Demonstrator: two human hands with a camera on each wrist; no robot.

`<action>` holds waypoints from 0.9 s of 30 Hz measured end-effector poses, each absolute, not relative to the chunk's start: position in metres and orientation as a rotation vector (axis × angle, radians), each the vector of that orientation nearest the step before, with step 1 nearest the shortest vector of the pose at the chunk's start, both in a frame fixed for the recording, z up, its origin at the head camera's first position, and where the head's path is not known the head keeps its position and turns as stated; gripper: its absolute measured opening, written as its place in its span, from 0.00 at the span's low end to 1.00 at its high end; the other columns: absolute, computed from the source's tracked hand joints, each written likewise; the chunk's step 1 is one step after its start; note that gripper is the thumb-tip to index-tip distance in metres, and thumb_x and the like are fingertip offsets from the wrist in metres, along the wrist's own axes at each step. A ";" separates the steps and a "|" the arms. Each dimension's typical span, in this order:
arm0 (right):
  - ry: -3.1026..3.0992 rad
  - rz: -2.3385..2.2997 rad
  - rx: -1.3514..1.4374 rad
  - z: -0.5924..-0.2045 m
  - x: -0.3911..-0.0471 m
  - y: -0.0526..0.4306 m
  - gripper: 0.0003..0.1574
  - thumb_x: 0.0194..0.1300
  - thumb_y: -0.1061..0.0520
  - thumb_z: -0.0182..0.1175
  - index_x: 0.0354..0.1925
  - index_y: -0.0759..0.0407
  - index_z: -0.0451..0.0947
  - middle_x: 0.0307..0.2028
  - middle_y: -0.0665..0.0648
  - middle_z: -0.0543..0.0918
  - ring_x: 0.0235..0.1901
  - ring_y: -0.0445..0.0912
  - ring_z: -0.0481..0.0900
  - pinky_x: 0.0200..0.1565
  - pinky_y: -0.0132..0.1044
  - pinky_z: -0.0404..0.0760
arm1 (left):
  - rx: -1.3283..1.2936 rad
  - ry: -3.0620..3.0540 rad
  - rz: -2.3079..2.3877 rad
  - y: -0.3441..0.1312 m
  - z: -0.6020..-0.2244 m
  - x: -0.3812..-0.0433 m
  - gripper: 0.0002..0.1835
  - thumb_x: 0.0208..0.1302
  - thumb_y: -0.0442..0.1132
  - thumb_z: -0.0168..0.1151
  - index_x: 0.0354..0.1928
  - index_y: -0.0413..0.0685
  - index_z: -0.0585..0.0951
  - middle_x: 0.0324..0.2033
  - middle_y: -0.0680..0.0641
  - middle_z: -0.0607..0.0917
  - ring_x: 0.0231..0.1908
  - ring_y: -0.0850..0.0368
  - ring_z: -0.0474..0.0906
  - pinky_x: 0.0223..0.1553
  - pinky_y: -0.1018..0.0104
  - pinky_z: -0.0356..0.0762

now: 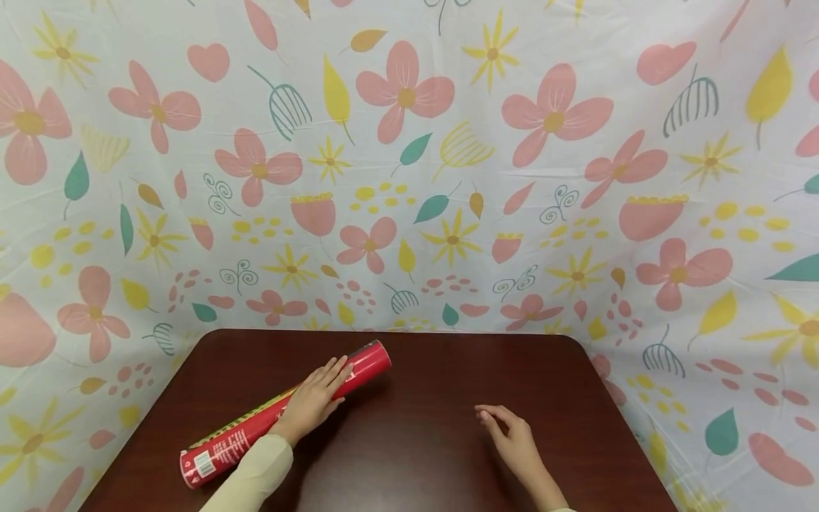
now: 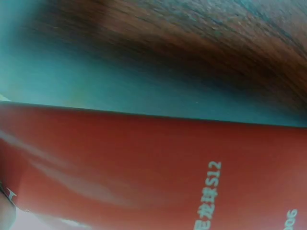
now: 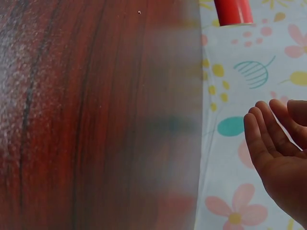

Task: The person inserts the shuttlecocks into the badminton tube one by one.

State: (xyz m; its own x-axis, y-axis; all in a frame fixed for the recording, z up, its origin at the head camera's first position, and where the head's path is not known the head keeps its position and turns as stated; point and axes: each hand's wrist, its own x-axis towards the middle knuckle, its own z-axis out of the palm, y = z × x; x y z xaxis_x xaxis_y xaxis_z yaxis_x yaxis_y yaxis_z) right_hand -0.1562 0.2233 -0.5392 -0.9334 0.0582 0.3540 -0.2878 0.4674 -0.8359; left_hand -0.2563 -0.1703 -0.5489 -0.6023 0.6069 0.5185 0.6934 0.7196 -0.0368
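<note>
A long red shuttlecock tube (image 1: 220,449) slants across the left half of the table, its near end bearing a barcode label. My left hand (image 1: 310,402) holds it beyond its middle, fingers over the top and thumb on the near side. Close up in the left wrist view, the red tube wall (image 2: 144,158) carries white printing. One end of the tube (image 3: 234,12) shows against the cloth in the right wrist view, apparently raised off the tabletop. My right hand (image 1: 515,442) holds nothing, its fingers loosely bent above the table's right side.
The dark brown wooden table (image 1: 416,441) has rounded far corners. A white cloth (image 1: 409,178) printed with flowers and leaves hangs behind it and along both sides.
</note>
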 end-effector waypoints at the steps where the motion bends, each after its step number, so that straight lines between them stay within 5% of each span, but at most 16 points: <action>1: -2.394 1.457 0.188 -0.540 -0.157 0.223 0.09 0.67 0.62 0.59 0.44 0.57 0.83 0.36 0.59 0.85 0.37 0.54 0.85 0.38 0.33 0.83 | -0.981 -2.433 -0.223 -0.171 -0.550 -0.258 0.43 0.49 0.40 0.76 0.68 0.44 0.68 0.67 0.40 0.69 0.64 0.41 0.67 0.58 0.46 0.71; 16: -2.412 1.454 0.176 -0.542 -0.159 0.218 0.09 0.66 0.62 0.59 0.43 0.55 0.83 0.35 0.53 0.85 0.38 0.53 0.85 0.38 0.32 0.83 | -0.915 -2.574 -0.123 -0.186 -0.565 -0.265 0.40 0.52 0.43 0.74 0.68 0.43 0.69 0.66 0.38 0.69 0.64 0.39 0.67 0.60 0.46 0.69; 27: -2.386 1.319 0.255 -0.538 -0.161 0.221 0.09 0.66 0.64 0.60 0.43 0.56 0.84 0.34 0.51 0.85 0.36 0.43 0.83 0.36 0.33 0.82 | -0.848 -2.693 -0.145 -0.179 -0.560 -0.263 0.46 0.55 0.47 0.72 0.73 0.47 0.60 0.70 0.41 0.63 0.68 0.42 0.62 0.62 0.45 0.66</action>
